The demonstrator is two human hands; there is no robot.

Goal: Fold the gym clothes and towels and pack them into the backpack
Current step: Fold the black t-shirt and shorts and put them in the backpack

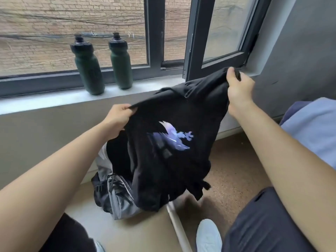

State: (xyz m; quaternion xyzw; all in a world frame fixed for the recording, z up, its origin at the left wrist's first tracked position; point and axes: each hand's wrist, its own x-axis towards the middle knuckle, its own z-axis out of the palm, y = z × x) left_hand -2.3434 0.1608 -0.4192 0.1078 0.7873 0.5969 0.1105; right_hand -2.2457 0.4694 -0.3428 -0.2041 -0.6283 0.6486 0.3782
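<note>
Here both hands [118,113] [240,86] grip a black shirt [172,142] above the backpack [116,195].

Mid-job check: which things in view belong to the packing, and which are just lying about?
Job: black shirt, gripped by left hand and right hand; backpack on the floor below it.
Lying about: two green bottles on the sill; blue cloth at right, unclear whether a towel.

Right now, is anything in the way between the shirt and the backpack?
Nothing visible. The shirt, held up by the left hand and right hand, hangs right in front of the backpack on the floor. It hides the backpack's top, so whether that is open cannot be told.
</note>
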